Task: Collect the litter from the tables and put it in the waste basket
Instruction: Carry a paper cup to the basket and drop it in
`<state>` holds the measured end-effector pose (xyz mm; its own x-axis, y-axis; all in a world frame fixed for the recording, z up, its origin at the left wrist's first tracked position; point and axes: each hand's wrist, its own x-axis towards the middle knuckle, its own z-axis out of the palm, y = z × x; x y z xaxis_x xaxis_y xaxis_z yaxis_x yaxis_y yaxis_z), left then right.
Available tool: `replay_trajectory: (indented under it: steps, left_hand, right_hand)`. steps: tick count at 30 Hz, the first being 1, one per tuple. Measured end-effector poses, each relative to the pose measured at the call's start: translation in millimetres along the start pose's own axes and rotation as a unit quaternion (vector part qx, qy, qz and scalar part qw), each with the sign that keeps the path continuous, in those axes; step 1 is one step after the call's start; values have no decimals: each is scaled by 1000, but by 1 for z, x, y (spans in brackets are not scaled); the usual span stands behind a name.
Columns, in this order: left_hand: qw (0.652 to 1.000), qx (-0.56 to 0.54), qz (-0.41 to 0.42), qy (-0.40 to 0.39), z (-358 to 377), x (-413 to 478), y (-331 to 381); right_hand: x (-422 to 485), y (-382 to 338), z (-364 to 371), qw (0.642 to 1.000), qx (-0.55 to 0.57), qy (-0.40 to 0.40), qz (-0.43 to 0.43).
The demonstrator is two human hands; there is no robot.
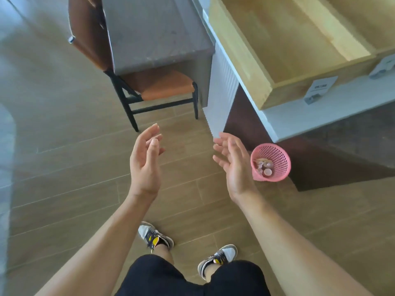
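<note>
A small pink mesh waste basket (pixel 277 159) stands on the wooden floor beside a dark counter base. Inside it lies litter (pixel 264 166), pale crumpled pieces and a round cap. My right hand (pixel 233 165) hovers just left of the basket, palm turned inward, fingers relaxed and holding nothing. Further left, my left hand (pixel 145 161) is raised at the same height, palm facing the right hand, fingers loosely spread and holding nothing.
A grey table (pixel 154 33) with an orange-seated chair (pixel 162 86) tucked under it stands ahead. A counter (pixel 333 112) with a wooden box (pixel 277 45) fills the right. My feet in sneakers (pixel 156 238) stand on the plank floor (pixel 64 167).
</note>
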<state>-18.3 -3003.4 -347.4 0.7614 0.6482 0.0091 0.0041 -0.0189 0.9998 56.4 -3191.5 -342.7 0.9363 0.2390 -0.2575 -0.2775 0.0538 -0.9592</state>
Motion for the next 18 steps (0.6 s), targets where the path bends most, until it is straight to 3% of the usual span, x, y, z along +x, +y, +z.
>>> replay_trajectory:
  steps: [8,18]
  left_hand:
    - [997,7,40,67,-134,81,73]
    - [989,-7,128,70,-259,191,184]
  right_hand:
    - [38,-87,154,991,-51,-84,-94]
    - [61,-170,338,977,-19,-99,-190]
